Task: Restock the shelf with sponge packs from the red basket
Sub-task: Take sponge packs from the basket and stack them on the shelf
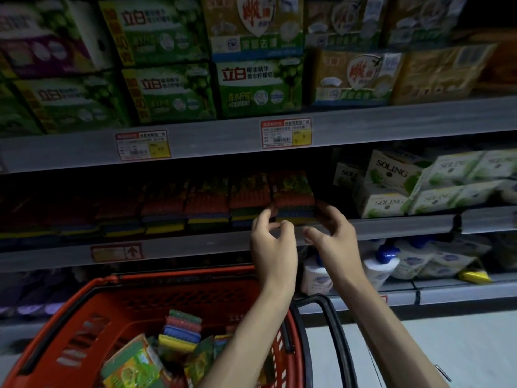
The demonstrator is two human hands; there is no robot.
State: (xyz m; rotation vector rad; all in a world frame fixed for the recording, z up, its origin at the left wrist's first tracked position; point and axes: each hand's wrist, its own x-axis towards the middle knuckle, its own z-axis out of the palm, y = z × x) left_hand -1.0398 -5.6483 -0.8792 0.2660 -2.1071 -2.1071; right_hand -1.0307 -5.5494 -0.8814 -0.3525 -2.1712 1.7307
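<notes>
One shelved sponge pack (293,196) stands between left fingers (263,219) and right fingers (326,213).

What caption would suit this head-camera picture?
Left hand and right hand steady a sponge pack on the shelf, red basket of more below.
</notes>
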